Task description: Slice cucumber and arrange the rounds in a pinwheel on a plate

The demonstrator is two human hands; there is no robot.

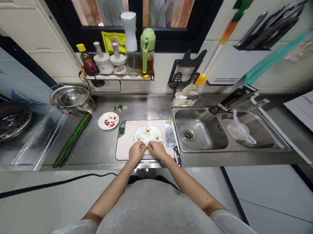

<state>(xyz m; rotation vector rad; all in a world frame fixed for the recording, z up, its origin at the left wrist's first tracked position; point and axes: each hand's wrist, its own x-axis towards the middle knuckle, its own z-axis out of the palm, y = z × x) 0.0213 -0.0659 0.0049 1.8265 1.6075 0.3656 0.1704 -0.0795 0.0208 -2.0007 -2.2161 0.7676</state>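
Note:
My left hand (136, 151) and my right hand (157, 149) meet over the near edge of a white square plate (137, 131), fingers pinched together. Whatever lies in the pinches is too small to make out. Just between the fingertips shows a cucumber slice (147, 150). On the plate, thin cucumber slices form pinwheel flowers (147, 131) with red bits at their centres. Underneath is a pale cutting board (125, 147). A kitchen knife (170, 135) lies at its right side, slices (169, 122) by the blade's far end. A cucumber piece (121, 130) rests at the board's left corner.
Left of the board are a small white dish (101, 124) of red pieces and a whole cucumber (72, 139). Cucumber ends (120, 107) lie behind. A lidded steel pot (73, 101) stands back left. To the right is a double sink (202, 128); a bottle rack (122, 76) hangs above.

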